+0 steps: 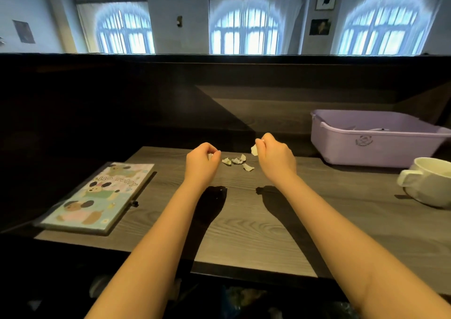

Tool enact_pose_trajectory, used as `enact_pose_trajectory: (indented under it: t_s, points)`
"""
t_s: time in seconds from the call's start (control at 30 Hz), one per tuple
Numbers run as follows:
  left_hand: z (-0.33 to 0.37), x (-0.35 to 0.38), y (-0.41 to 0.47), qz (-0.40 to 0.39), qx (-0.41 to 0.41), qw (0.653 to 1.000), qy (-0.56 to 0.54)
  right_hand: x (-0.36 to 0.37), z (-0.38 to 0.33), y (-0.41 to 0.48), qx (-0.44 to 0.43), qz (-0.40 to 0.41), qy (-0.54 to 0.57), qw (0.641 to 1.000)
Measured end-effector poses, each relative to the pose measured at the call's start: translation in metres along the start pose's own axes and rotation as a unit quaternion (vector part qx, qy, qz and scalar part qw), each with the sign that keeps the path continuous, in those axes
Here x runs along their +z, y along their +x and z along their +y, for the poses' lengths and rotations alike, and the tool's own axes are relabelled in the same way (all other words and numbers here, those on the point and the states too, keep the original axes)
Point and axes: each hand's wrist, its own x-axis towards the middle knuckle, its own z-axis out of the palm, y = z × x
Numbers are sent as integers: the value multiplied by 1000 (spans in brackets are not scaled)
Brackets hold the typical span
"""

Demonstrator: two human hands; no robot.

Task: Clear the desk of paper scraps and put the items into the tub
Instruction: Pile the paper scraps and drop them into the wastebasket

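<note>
Grey wood-grain desk (244,221) beneath three arched windows (245,29).

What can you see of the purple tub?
The tub is pale lilac plastic, rectangular with rounded corners, a rolled rim and a round embossed emblem on its near wall. It stands upright on the desk, far right, behind the white cup. Something thin lies inside. The left hand and right hand are clear of it.

Body in view: left hand (201,160) and right hand (274,158), both bare, each continuing into a slender limb, the left forearm (156,233) and right forearm (341,226) uncovered from the wrist to the lower edge of view.
</note>
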Motion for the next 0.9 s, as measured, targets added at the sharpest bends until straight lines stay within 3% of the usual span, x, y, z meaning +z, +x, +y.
enact_pose_trajectory:
  t_s: [0.47, 0.77, 0.9]
  points:
    - [16, -110, -90, 108, 100, 989, 16, -26, -102, -100, -108, 10, 241, 965]
    - [-9, -166, -169, 143, 99, 984, 32, -21, -151, -169, -170, -29, 312, 934]
    - [-41, -186, -206, 152, 59, 985, 59, 3, -163, -202, -174, -77, 326, 926]
